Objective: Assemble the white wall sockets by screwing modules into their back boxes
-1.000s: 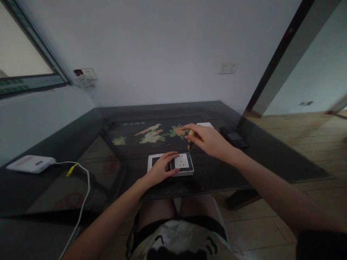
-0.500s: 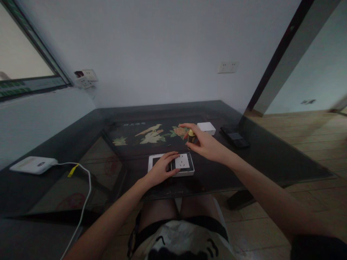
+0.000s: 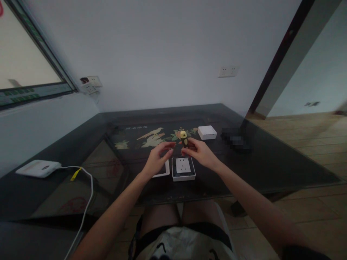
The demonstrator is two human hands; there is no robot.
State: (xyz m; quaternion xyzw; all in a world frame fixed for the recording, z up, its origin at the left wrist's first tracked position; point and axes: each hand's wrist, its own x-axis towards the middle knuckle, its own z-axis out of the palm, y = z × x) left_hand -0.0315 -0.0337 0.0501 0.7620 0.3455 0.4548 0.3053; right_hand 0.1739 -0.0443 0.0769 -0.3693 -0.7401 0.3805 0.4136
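Observation:
My right hand (image 3: 200,151) grips a short screwdriver (image 3: 184,138) by its black and yellow handle, yellow end up. Its lower end is hidden by the fingers. Just below is a white socket (image 3: 183,165) with a dark surround, set in a white box. My left hand (image 3: 157,159) hovers left of the screwdriver, thumb and fingertips drawn close in a pinch. Anything between them is too small to make out. Under that hand lies a white frame (image 3: 167,168), partly covered by it, beside the socket box.
A second white box (image 3: 207,132) stands behind my right hand, with a dark phone-like object (image 3: 235,140) to its right. At the left, a white device (image 3: 39,168) trails a white cable (image 3: 90,180) over the dark table (image 3: 271,162). Wall sockets (image 3: 228,71) are behind.
My left hand has lifted off the socket box and its fingers have come together. My right hand has moved left and toward me, with the screwdriver's yellow end now showing more.

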